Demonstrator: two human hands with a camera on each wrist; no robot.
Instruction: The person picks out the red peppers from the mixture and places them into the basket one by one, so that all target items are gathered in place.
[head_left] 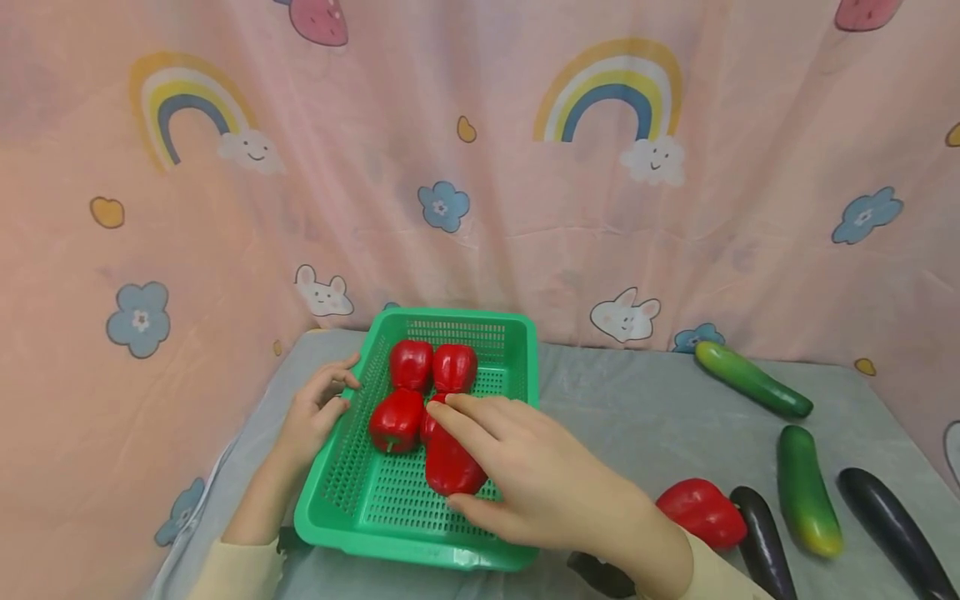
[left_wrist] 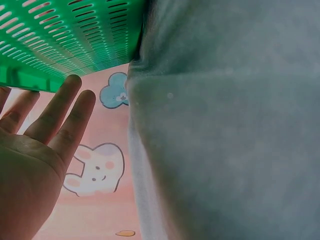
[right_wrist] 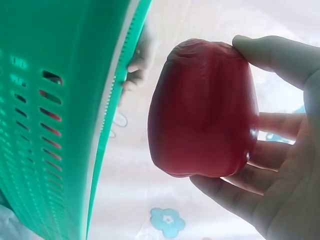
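My right hand [head_left: 517, 467] grips a red bell pepper [head_left: 453, 467] over the green basket [head_left: 416, 556]. In the right wrist view, the thumb presses one end of this pepper [right_wrist: 202, 110] while the fingers support its other side, above the basket's rim. Several red bell peppers lie in the basket, among them a front-left pepper [head_left: 396, 421] and a back-left pepper [head_left: 411, 364]; one is mostly hidden behind the held pepper. At the basket's left rim is my left hand [head_left: 318, 408], its fingertips at the edge. In the left wrist view, its fingers [left_wrist: 67, 117] look fairly straight.
To the right on the grey cloth [head_left: 607, 408] lie another red pepper [head_left: 701, 512], a far zucchini [head_left: 750, 379], a nearer zucchini [head_left: 808, 492] and dark eggplants [head_left: 896, 525]. A dark vegetable [head_left: 600, 575] shows partly under my right forearm. A pink patterned curtain [head_left: 495, 275] hangs behind.
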